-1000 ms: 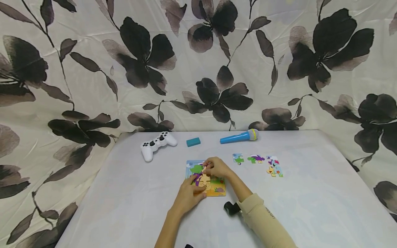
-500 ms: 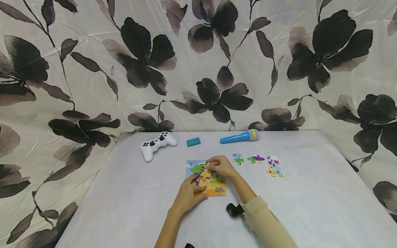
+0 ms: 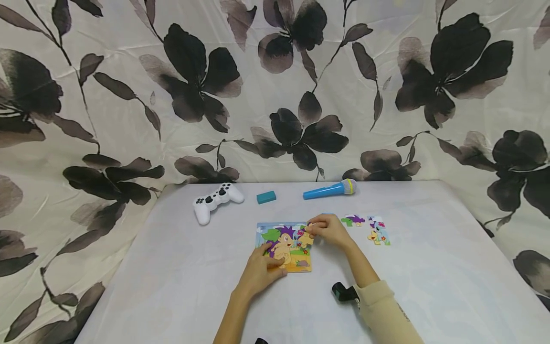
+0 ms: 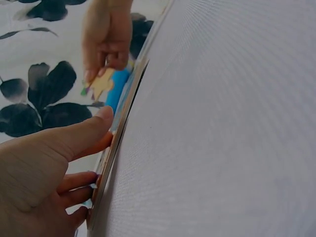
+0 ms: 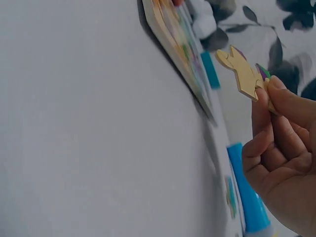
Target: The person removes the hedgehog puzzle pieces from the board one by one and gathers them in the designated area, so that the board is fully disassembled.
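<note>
A jigsaw puzzle board (image 3: 301,265) with a cartoon animal picture lies mid-table. My left hand (image 3: 263,267) rests on its left side, fingers spread over the picture; in the left wrist view the fingertips touch the board by its edge. Above the board's right edge, my right hand (image 3: 331,230) pinches a puzzle piece (image 3: 306,239) between thumb and fingers. The right wrist view shows the piece (image 5: 245,74) tilted, with a bare yellowish face and a knobbed outline. Beyond that hand lie a green and purple puzzle piece (image 3: 353,220) and joined colourful pieces (image 3: 379,233).
Along the back of the table lie a white game controller (image 3: 216,203), a teal block (image 3: 266,197) and a blue toy microphone (image 3: 328,190). A floral cloth (image 3: 193,143) hangs behind. A black device (image 3: 343,292) sits by my right wrist.
My right hand has moved right from the middle of the board to its right edge with the piece, uncovering the picture's face. My left hand has stayed in place.
</note>
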The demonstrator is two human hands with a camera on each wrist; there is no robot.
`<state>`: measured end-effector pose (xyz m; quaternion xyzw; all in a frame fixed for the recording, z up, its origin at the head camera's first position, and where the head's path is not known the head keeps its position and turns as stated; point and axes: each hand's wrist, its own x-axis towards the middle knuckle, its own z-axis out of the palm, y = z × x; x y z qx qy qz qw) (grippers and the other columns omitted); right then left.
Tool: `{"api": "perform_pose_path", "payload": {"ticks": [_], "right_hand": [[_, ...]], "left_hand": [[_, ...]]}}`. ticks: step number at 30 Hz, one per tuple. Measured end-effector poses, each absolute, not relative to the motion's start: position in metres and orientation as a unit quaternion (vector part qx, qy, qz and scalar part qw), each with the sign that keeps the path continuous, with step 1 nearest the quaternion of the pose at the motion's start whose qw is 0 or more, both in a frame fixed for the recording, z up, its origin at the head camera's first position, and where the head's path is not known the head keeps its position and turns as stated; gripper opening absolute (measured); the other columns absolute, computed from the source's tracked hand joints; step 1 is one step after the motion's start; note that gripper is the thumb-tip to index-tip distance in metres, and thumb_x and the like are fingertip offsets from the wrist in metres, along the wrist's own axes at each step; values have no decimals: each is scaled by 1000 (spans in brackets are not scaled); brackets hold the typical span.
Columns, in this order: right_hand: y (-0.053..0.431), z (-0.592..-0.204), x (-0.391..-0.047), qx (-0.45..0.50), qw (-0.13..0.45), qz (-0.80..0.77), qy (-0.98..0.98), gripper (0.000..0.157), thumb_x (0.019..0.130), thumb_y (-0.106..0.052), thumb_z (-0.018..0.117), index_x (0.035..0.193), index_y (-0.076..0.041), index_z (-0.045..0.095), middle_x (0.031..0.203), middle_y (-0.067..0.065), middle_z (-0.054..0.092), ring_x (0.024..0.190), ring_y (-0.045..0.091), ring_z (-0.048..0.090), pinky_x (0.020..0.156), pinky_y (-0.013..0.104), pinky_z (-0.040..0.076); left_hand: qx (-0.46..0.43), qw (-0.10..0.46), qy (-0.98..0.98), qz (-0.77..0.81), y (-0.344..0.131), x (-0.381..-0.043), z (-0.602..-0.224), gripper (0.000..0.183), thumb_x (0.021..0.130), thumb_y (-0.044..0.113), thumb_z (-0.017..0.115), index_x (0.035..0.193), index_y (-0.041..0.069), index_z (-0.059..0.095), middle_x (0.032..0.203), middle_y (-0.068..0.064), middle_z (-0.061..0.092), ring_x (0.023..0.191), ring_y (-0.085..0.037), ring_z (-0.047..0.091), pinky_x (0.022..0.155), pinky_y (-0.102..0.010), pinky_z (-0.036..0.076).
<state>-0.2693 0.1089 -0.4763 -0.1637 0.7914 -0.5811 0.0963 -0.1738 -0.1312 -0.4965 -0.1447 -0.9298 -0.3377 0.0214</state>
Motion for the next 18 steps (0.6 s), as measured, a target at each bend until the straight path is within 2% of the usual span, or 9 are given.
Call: {"api": "perform_pose_path", "payload": {"ticks": [7,14,18], "right_hand": [[153,-471,-263,-136,81,-575,803,31,88,-7,64,108,16,59,86,20,70,69,9,65,73,31,53],[192,-466,-259,-120,61,-532,836,33,90,-8,62,113,16,59,98,22,68,77,7,58,66,19,49],[207,-462,-257,-107,51,-484,867,33,90,-10,62,112,14,61,101,21,66,81,11,55,65,18,47]], "left_hand": [[-147,28,-928,-342,-131,-174,-498,32,78,31,76,101,8,75,137,-21,46,130,-43,36,105,-57,31],[-146,30,-928,-342,-131,-174,-499,33,78,32,76,100,8,75,137,-21,46,129,-43,37,104,-57,31],[-143,27,-927,-346,-131,-173,-499,33,78,32,76,101,8,74,137,-21,46,130,-43,36,105,-57,31]]}}
